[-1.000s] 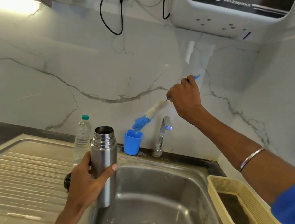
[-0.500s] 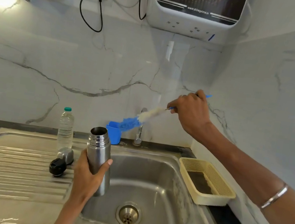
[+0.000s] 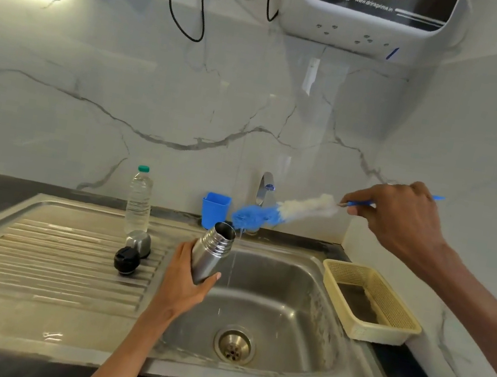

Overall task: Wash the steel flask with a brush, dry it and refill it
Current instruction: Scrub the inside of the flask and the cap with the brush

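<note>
Because its mouth must meet the bristles, steel flask (image 3: 208, 257): uncapped, tilted right over sink (image 3: 329, 343), left hand (image 3: 188, 283) grip wrapped round body. Brush (image 3: 283, 210): right hand (image 3: 400, 218) grip pinching handle, dripping tip just above mouth. Caps (image 3: 131, 252): parked on left drainboard.

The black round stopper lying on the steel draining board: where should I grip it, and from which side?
Grip the black round stopper around its wider ribbed rim, coming straight down from above. It lies free on the steel draining board, with the steel cup lid close behind it, so the top is the clear approach.
</note>
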